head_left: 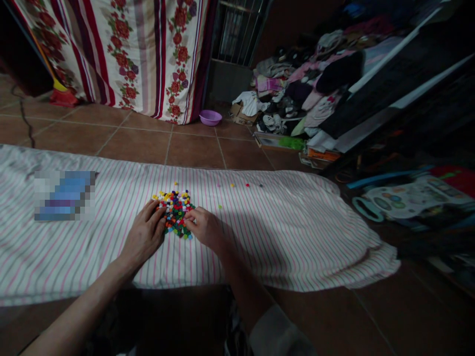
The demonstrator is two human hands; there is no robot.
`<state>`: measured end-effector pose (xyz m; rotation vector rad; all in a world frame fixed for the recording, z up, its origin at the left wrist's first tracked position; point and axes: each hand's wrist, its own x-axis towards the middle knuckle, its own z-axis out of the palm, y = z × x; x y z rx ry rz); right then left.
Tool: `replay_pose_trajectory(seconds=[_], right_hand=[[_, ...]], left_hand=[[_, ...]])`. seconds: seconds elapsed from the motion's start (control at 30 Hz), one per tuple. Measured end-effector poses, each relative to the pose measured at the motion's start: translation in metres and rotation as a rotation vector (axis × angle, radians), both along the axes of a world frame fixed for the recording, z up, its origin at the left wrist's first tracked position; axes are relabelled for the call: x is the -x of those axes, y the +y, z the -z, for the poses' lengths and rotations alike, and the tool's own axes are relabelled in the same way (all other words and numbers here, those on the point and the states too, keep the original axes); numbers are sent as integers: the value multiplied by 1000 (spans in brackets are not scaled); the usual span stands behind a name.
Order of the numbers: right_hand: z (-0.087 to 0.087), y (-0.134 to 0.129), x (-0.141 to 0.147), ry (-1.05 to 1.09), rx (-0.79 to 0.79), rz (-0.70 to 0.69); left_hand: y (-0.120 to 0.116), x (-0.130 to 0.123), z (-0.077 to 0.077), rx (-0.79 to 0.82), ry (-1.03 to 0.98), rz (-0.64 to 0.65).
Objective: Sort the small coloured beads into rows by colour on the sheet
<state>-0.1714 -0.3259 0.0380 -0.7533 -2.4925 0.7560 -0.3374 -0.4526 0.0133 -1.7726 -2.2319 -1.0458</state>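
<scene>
A pile of small multicoloured pieces (176, 210) lies on a striped cloth (297, 232). At the pile's left edge rests my left hand (146, 230), palm down with its fingers apart. My right hand (202, 225) is at the right edge, fingers curled and pressed together at the pieces; whatever is between the fingertips is too small to make out. To the right of the pile, single pieces lie apart in a loose row: a pale purple one (218, 185), a yellow one (232, 185), a red one (247, 185) and a dark one (261, 185). A green piece (220, 206) sits below them.
A blurred blue item (67, 195) is on the cloth at the left. Beyond it are a floral curtain (144, 59), a red dustpan (64, 96) and a purple basin (210, 117) on the tiled floor. Heaped clothes (297, 89) fill the back right.
</scene>
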Motion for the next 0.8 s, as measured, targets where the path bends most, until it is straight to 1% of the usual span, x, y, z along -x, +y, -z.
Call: replay_pose_trajectory(seconds=[0.13, 0.33, 0.63, 0.8], right_hand=[[1, 0, 1, 24, 15, 5], [-1, 0, 1, 6, 0, 0], [-13, -5, -1, -7, 14, -33], [-12, -4, -1, -9, 10, -46]], left_hand=[[0, 0, -1, 1, 8, -3], [0, 0, 0, -5, 2, 3], [1, 1, 1, -26, 35, 32], [1, 0, 0, -30, 14, 26]])
